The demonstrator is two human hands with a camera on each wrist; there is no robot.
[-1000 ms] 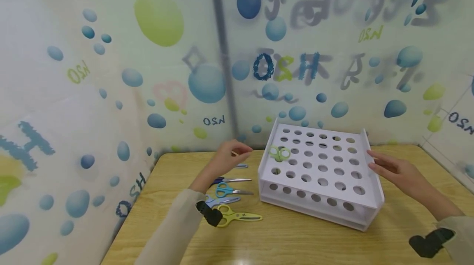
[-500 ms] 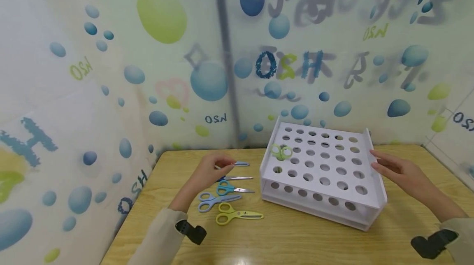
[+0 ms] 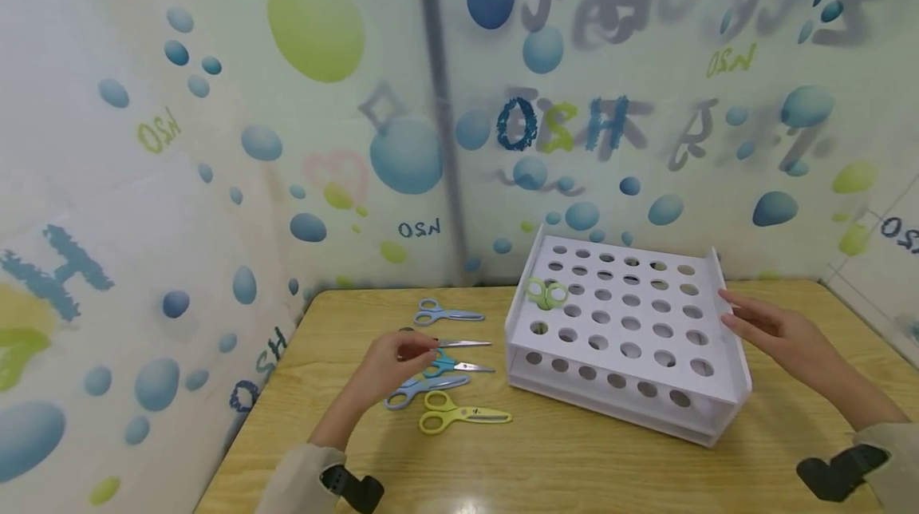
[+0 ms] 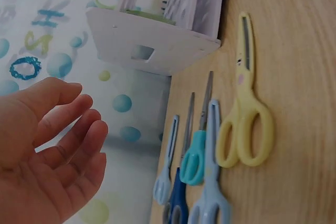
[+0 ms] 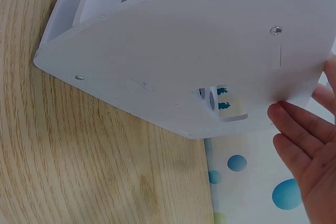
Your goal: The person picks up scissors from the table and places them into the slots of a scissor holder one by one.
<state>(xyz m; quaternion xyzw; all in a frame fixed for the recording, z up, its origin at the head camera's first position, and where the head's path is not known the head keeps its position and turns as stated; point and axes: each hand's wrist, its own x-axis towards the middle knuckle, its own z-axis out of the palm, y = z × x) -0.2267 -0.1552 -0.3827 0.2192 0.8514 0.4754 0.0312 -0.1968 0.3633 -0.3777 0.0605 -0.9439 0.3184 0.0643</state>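
My left hand [image 3: 388, 366] hovers over the left side of the scissors row, fingers loosely bent, nothing between them. Below and beside it lie teal scissors [image 3: 470, 369], light blue scissors [image 3: 409, 394] and navy-handled scissors [image 4: 178, 192], blades toward the rack. Yellow scissors [image 3: 477, 416] lie nearest the front, another light blue pair [image 3: 459, 315] farthest back. On the right, my right hand [image 3: 775, 330] rests its fingertips against the side panel of a white holed rack [image 3: 616, 334]. Green scissors [image 3: 547, 302] stand in a left-side hole of the rack, handles up, blades mostly hidden.
The wooden table [image 3: 574, 466] meets a patterned curtain [image 3: 337, 139] along its back edge. The rack has raised side walls and a lower holed tier. Its side panel has a rectangular cut-out, seen in the right wrist view.
My left hand has drawn left and toward me, away from the rack, uncovering the farthest light blue scissors. The right hand stays at the rack's side; the scissors have not moved.
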